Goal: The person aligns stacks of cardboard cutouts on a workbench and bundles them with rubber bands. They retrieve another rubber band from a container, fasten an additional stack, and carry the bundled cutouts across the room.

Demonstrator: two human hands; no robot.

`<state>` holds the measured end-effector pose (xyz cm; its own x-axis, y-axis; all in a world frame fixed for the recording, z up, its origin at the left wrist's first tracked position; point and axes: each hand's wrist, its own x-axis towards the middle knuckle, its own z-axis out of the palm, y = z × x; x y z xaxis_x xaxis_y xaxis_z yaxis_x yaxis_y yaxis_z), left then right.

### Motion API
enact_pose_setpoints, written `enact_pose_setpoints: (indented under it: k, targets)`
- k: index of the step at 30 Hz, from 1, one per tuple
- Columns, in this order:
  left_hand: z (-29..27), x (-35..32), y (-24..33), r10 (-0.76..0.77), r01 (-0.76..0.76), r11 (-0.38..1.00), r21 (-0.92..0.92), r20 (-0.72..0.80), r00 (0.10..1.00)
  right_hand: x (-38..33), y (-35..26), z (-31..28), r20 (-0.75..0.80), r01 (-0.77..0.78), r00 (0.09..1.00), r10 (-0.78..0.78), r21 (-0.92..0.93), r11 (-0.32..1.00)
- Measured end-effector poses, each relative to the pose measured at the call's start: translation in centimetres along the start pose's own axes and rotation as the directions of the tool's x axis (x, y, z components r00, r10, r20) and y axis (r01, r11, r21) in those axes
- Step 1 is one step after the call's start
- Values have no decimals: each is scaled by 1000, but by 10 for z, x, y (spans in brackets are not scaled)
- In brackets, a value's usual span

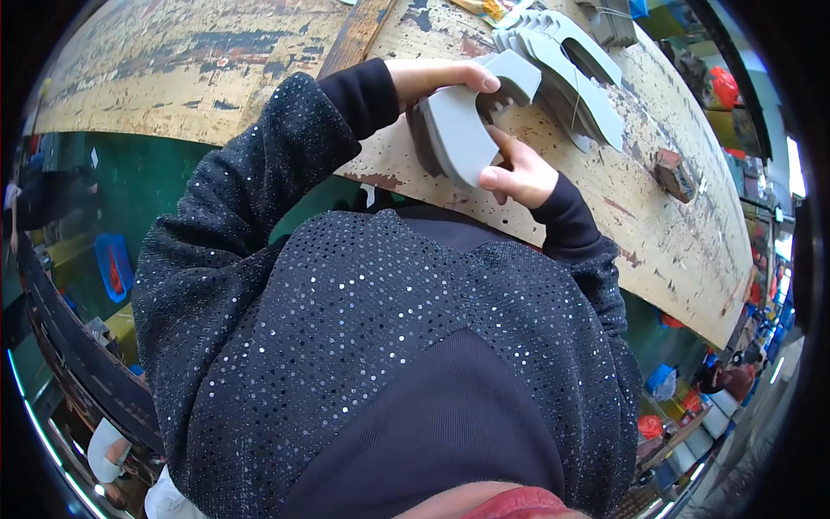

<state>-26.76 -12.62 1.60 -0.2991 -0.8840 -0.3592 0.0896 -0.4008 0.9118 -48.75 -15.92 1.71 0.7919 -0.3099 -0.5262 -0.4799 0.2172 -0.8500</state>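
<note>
Sequined black sleeves fill the lower view, rising toward twelve o'clock where both hands meet at the near edge of the desk point(674, 233). Left hand point(432, 78) curls over the top of a grey foam piece point(462, 130) — a flat hooked shape with a toothed inner edge — while the right hand point(519, 173) grips its lower end from five o'clock, thumb and fingers pressed on it. At one o'clock, just beyond, a fanned stack of like grey pieces point(571, 69) lies on the worn, paint-flaked wood. Bare board stretches open toward ten o'clock; a small brown block point(674, 176) sits at three o'clock, near the desk's edge.
</note>
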Motion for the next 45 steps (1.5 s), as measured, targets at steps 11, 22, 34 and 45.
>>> enact_pose_setpoints:
  k: [11, 22, 34, 45]
  targets:
    - [-32, 4, 17, -71, 103, 748, 656, -75, 995, 13, -2, 20, -97, 263, 952, -291, -234, 936]
    - [-16, 1, 22, -116, 143, 815, 562, -85, 990, 10, -20, 31, -185, 208, 962, -201, 16, 978]
    - [-16, -7, 25, -41, 34, 934, 355, 14, 999, 5, -30, 39, -286, 193, 944, -166, 69, 979]
    - [-4, -27, 39, 25, -29, 998, 54, 79, 997, 7, -35, 47, -393, 398, 872, -292, 220, 891]
